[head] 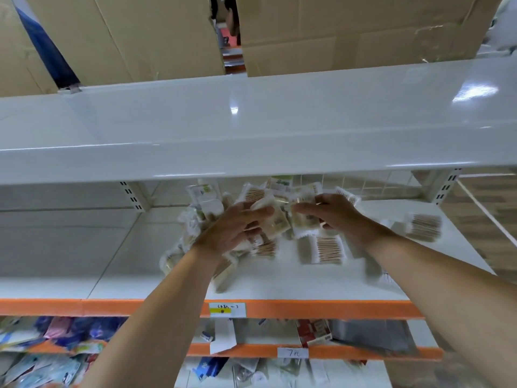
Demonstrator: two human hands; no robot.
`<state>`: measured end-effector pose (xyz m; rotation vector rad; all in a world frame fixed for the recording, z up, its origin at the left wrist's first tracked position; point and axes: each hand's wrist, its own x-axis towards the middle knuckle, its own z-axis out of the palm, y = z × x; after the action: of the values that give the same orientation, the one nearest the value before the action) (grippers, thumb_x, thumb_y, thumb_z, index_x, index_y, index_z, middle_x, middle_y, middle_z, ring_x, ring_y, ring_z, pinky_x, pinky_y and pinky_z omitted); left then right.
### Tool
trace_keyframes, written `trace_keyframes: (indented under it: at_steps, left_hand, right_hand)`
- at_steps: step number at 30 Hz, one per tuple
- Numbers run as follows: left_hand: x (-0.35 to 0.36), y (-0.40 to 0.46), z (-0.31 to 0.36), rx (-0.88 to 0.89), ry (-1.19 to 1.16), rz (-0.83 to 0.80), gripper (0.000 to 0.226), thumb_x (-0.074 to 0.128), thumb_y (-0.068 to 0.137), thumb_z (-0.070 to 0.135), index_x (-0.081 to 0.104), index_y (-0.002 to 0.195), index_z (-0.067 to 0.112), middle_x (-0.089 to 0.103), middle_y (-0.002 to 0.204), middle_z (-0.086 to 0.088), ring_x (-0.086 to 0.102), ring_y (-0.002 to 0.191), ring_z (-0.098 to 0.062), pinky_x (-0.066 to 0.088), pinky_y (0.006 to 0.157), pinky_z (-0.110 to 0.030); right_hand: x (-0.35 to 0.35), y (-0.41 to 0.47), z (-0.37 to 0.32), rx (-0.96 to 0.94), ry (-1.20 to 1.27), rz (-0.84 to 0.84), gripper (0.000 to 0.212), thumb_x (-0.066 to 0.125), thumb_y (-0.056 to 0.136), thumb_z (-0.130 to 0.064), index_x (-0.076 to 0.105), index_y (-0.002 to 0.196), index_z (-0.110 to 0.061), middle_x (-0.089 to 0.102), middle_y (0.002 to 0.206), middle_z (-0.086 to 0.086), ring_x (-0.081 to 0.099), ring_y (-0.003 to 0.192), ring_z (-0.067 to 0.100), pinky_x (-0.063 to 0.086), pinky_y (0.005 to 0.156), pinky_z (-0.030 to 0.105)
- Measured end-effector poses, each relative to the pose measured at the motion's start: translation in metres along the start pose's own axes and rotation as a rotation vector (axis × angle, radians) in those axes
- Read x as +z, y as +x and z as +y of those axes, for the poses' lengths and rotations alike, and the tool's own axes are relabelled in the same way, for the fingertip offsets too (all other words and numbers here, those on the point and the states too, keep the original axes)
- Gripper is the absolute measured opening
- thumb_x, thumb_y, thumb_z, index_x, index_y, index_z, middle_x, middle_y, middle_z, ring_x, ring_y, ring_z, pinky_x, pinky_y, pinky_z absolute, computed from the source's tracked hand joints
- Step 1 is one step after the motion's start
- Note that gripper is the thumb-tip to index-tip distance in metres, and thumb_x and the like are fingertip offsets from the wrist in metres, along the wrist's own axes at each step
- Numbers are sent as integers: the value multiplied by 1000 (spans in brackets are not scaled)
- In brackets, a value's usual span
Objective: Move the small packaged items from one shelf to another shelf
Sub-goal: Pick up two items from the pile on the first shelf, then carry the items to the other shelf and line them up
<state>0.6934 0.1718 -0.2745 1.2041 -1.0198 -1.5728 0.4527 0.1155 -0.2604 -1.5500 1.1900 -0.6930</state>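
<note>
Both hands reach into the middle shelf point(279, 284), the white one with the orange front edge, where the packets point(321, 249) of what look like cotton swabs lie in a loose heap toward the back, slightly right of centre. The left hand point(237, 228) has its fingers curled round a packet at the near side of the heap. The right hand point(335, 212) pinches another packet by its upper part. The two held packets touch each other between the hands. Motion blur softens the picture, so the exact finger placement is hard to read.

The packets are probably light, thin plastic sleeves over stiff bundles of sticks; the film is likely slick and crinkly, so a hold across the flat faces or round the firm middle should serve better than pinching the sealed edge. Several could be gathered at once. One packet point(423, 226) lies apart near the shelf's right edge.

The top shelf point(251, 127) above is bare white metal, with cardboard boxes point(349, 32) behind it. The lower shelves point(335, 351) hold mixed packaged goods and carry price labels point(227, 310) on their front edges
</note>
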Motion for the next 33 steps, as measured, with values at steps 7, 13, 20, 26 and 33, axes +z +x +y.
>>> trace_keyframes:
  at_steps: [7,13,20,26,33]
  left_hand:
    - [-31,-35,11,36,90,88,53,77,83,15,55,129,-1,67,124,-18,64,116,-35,47,104,-52]
    - [-70,-75,28,87,84,312,61,89,66,13,61,120,13,70,117,-16,69,105,-30,51,100,-46]
    - [-135,-137,33,156,86,506,57,85,72,6,60,123,12,68,117,-9,68,108,-25,55,96,-42]
    - [-202,-197,24,221,55,681,61,87,70,6,61,125,12,71,113,-9,71,103,-23,58,88,-35]
    - [-263,-273,15,217,125,876,64,86,74,15,57,131,14,65,118,-5,66,107,-18,56,81,-29]
  right_hand:
    - [37,8,-22,-42,-22,-60,32,86,68,-47,70,73,-20,74,70,-5,63,60,5,44,56,23]
    - [96,10,-50,-126,-29,-133,36,87,66,-50,72,71,-17,73,67,-2,59,49,4,39,43,14]
    - [181,8,-86,-194,-38,-198,33,86,70,-42,61,64,-22,65,54,-10,61,49,1,41,46,12]
    - [268,8,-117,-209,-127,-249,32,84,70,-45,75,80,-16,76,72,-3,71,68,11,50,56,23]
    - [369,-2,-143,-242,-101,-400,28,87,69,-41,78,87,-21,78,80,-5,74,79,11,60,77,35]
